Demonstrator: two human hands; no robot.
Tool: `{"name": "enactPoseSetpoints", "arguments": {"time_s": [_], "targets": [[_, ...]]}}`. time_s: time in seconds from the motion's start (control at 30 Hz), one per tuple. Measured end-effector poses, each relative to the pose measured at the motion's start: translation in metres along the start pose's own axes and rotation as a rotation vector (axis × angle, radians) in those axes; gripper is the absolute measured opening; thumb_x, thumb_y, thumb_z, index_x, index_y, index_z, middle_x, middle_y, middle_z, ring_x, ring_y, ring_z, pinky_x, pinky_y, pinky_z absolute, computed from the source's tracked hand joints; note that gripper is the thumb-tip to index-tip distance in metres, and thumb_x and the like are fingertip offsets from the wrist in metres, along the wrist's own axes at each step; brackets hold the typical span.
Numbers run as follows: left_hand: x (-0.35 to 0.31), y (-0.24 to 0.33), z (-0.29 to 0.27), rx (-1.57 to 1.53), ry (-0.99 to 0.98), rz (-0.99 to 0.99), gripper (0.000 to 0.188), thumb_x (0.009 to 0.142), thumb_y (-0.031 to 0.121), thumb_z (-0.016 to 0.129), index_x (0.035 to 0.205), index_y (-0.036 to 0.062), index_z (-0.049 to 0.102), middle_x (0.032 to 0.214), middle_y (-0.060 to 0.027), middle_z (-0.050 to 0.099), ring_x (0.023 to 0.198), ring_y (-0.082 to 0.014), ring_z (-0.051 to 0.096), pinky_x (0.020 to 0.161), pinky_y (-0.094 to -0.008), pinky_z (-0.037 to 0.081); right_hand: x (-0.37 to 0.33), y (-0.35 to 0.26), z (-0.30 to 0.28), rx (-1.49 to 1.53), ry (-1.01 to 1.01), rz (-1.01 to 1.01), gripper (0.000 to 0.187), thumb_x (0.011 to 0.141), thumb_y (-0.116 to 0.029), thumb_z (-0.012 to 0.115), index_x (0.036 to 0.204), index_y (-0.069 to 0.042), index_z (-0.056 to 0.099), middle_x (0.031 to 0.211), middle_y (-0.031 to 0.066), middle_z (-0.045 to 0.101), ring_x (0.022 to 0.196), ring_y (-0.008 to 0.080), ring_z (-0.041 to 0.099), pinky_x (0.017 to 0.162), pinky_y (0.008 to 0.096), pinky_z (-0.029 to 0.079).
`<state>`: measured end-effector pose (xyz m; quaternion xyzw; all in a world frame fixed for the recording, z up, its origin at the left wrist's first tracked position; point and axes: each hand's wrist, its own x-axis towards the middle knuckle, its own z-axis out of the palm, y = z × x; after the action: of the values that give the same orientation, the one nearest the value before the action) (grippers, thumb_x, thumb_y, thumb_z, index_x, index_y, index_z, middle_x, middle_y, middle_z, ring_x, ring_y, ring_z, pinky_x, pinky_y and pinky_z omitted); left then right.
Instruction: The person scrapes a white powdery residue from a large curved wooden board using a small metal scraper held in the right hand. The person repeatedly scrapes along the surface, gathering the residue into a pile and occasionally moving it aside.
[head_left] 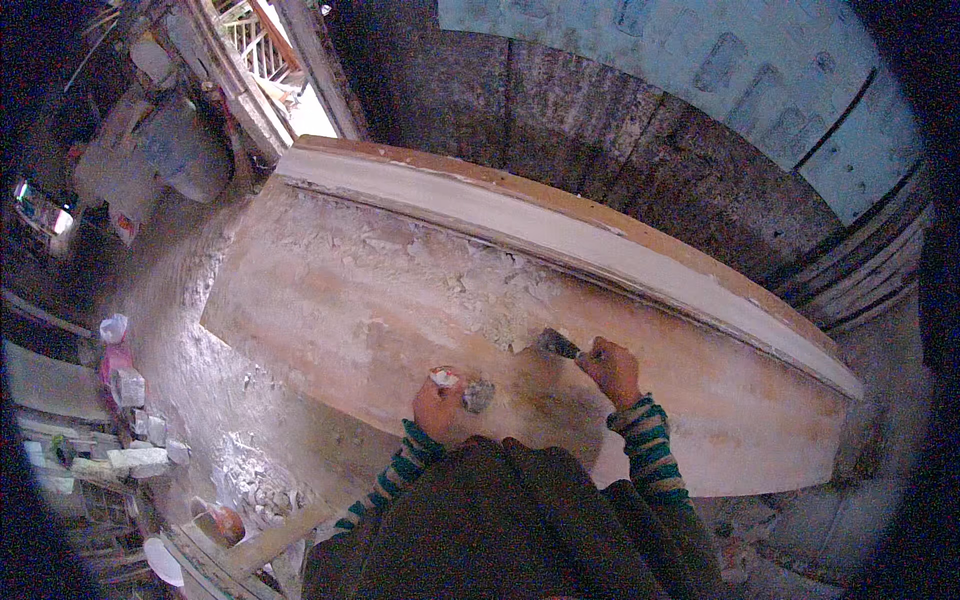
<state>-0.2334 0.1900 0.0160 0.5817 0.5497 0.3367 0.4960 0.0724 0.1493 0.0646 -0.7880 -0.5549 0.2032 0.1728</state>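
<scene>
My right hand [612, 371] is wrapped round the handle of a putty knife [558, 343]. Its dark blade points left, at a crumbly pale patch of plaster [505, 325] on a broad, dust-streaked board [330, 290]. Nearer to me on the left, my left hand [434, 412] is closed, with a grey roundish piece [478, 396] sticking out at its right side. A small white bit [443, 377] shows at the top of that fist. What kind of thing the grey piece is cannot be made out.
Along the board's far side runs a long raised white strip [450, 205] with a brown edge. Behind it stands a stained dark wall [600, 130], pale blue higher up. Rubble [265, 480], white blocks [140, 460] and a large rounded container [185, 150] are at the left.
</scene>
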Motion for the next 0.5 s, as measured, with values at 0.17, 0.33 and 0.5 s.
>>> {"name": "enactPoseSetpoints", "arguments": {"time_s": [0.17, 0.33, 0.5], "targets": [[-0.003, 0.019, 0.0, 0.103, 0.01, 0.08, 0.016, 0.084, 0.02, 0.056, 0.091, 0.0058, 0.057, 0.081, -0.0076, 0.062, 0.073, -0.0233, 0.061, 0.066, -0.0349, 0.049, 0.02, -0.02, 0.053, 0.01, 0.103, -0.096, 0.031, 0.074, -0.036, 0.062, 0.073, -0.006, 0.054, 0.07, 0.0159, 0.06, 0.066, 0.0342, 0.058, 0.058, 0.0443, 0.043], [-0.007, 0.018, -0.002, 0.009, 0.057, 0.027, 0.019, 0.081, 0.021, 0.061, 0.095, 0.0081, 0.059, 0.082, -0.0069, 0.063, 0.073, -0.0175, 0.06, 0.068, -0.0302, 0.047, -0.003, -0.025, -0.009, -0.06, -0.024, 0.038, 0.033, 0.07, -0.036, 0.067, 0.073, -0.006, 0.055, 0.07, 0.015, 0.06, 0.065, 0.0337, 0.058, 0.058, 0.0428, 0.044], [-0.006, 0.021, 0.001, 0.114, 0.01, 0.019, 0.018, 0.083, 0.021, 0.06, 0.095, 0.0083, 0.059, 0.082, -0.0065, 0.062, 0.072, -0.0165, 0.059, 0.068, -0.0304, 0.048, 0.016, -0.034, 0.099, 0.101, 0.29, -0.061, 0.029, 0.071, -0.034, 0.064, 0.076, -0.006, 0.056, 0.075, 0.0174, 0.061, 0.069, 0.0357, 0.059, 0.064, 0.0449, 0.046]]}}
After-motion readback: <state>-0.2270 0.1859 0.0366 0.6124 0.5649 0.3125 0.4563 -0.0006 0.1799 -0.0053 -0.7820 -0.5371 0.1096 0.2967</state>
